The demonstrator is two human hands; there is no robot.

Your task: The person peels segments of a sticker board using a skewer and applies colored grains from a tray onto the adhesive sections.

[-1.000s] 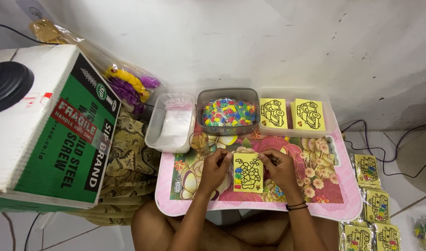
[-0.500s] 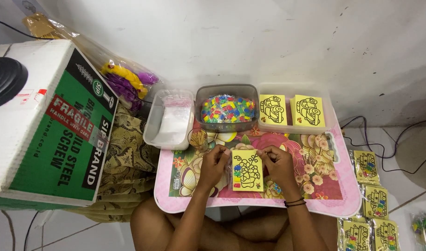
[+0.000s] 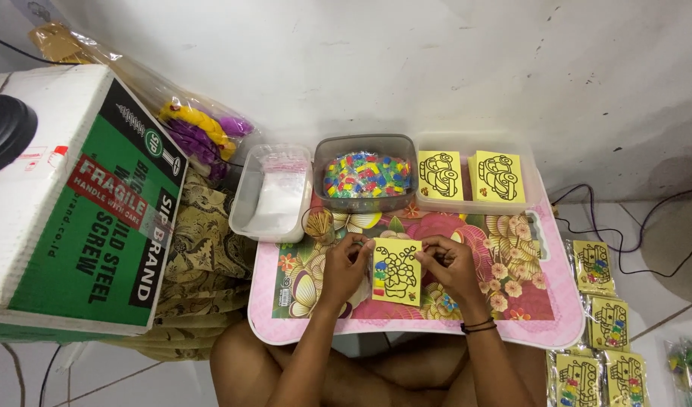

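You hold a yellow card (image 3: pixel 396 271) with a black outline drawing and a few coloured pieces along its left edge. It sits upright over the middle of the floral pink tray (image 3: pixel 542 316). Your left hand (image 3: pixel 344 265) pinches the card's left edge; your right hand (image 3: pixel 451 265) grips its right edge, fingers curled narrow.

Far of the card stand a grey tub of mixed coloured pieces (image 3: pixel 365 173), a clear tub of small plastic bags (image 3: pixel 274 192) to its left, and a clear tray with two stacks of yellow cards (image 3: pixel 470 177) to its right. A green and white carton (image 3: pixel 82 211) fills the left side. Packed cards (image 3: pixel 598 316) lie on the floor at right; the lowest are cut off. The small round thing near your left hand is hard to make out.
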